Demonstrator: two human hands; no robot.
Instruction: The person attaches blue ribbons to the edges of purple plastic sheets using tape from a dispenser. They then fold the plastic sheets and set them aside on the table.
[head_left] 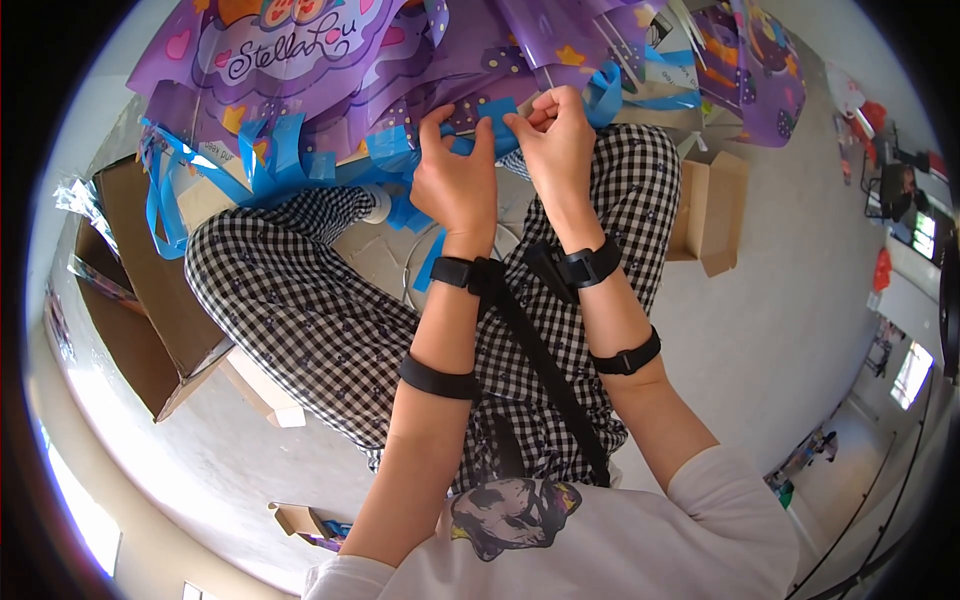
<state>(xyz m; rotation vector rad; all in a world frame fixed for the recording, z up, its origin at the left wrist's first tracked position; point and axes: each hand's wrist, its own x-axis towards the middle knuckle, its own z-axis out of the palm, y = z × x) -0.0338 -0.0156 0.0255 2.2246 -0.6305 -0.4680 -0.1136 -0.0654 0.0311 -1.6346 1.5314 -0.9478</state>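
Purple printed plastic film with stars and cartoon figures lies in folds before me, with strips of blue tape hanging along its near edge. My right hand is closed in a pinch, thumb and forefinger at a short piece of blue tape. Just left of it, my left hand has its thumb against that same piece, its forefinger bent apart on the film edge. Its other fingers are mostly hidden. Both hands are close together, above the gap between my crossed legs.
An open brown cardboard box stands at my left, with crinkled clear film at its top. A smaller open carton sits beyond my right knee. Another small box lies on the floor at lower left.
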